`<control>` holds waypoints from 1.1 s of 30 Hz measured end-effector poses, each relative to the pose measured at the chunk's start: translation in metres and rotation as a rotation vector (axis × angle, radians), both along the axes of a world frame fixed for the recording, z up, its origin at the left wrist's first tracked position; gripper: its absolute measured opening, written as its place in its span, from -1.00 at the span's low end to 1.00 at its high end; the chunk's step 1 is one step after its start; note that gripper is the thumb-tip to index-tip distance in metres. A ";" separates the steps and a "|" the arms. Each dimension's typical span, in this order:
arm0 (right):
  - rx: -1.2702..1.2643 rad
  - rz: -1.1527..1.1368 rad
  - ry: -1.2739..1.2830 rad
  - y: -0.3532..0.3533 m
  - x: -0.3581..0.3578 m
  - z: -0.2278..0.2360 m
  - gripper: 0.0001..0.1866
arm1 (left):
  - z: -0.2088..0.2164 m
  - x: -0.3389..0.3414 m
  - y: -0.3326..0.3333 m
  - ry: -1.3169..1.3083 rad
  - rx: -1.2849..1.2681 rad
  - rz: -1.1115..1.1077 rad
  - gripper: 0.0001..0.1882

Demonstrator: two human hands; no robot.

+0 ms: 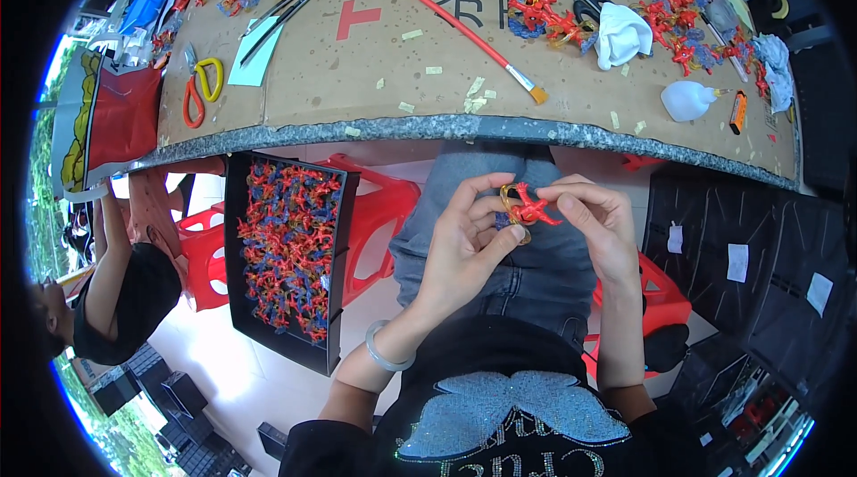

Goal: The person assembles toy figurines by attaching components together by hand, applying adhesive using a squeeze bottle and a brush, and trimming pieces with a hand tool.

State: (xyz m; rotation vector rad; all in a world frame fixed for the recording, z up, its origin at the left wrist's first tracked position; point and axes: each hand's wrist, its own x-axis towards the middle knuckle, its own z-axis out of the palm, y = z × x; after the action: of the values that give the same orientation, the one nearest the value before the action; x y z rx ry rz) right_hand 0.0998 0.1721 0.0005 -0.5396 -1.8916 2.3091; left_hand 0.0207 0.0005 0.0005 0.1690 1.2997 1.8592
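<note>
Above my lap, my left hand [470, 236] pinches a small red plastic figurine [528, 207] with clear yellow and blue parts. A pale bangle circles that wrist. My right hand [596, 220] comes in from the other side, thumb and forefinger closed at the figurine's right end; the exact contact is partly hidden by the fingers. To my left stands a black crate [335, 298] filled with similar red and blue figurines [286, 249]. More figurines [544, 17] lie heaped along the far side of the cardboard-covered table [357, 75].
On the table lie a red-handled brush [464, 31], yellow-and-red scissors [201, 84], tweezers [277, 26], a white squeeze bottle [692, 100], an orange cutter [737, 111] and a white cloth [623, 35]. Red stools [379, 218] flank me. Another person [125, 290] sits at left. Black crates [750, 245] stand right.
</note>
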 end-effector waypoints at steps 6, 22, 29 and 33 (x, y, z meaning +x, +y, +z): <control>0.170 -0.008 0.006 -0.009 -0.002 0.004 -0.83 | 0.001 0.003 0.001 0.293 -0.090 0.024 -0.49; 0.269 0.329 -0.036 -0.005 -0.026 0.030 -0.90 | 0.007 -0.022 -0.013 -0.112 0.014 -0.333 -0.64; 0.677 -0.286 0.078 -0.040 -0.008 0.017 -0.84 | -0.008 -0.002 0.004 0.082 -0.051 0.217 -0.70; 0.710 -0.270 0.087 -0.059 -0.010 0.010 -0.77 | -0.007 0.009 0.014 -0.073 0.188 0.392 -0.83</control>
State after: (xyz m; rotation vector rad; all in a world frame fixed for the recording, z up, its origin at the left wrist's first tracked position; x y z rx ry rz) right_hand 0.0897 0.1130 0.0100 -0.5372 -2.2334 1.3418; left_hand 0.0292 0.0144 -0.0063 -0.0614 1.1665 2.2981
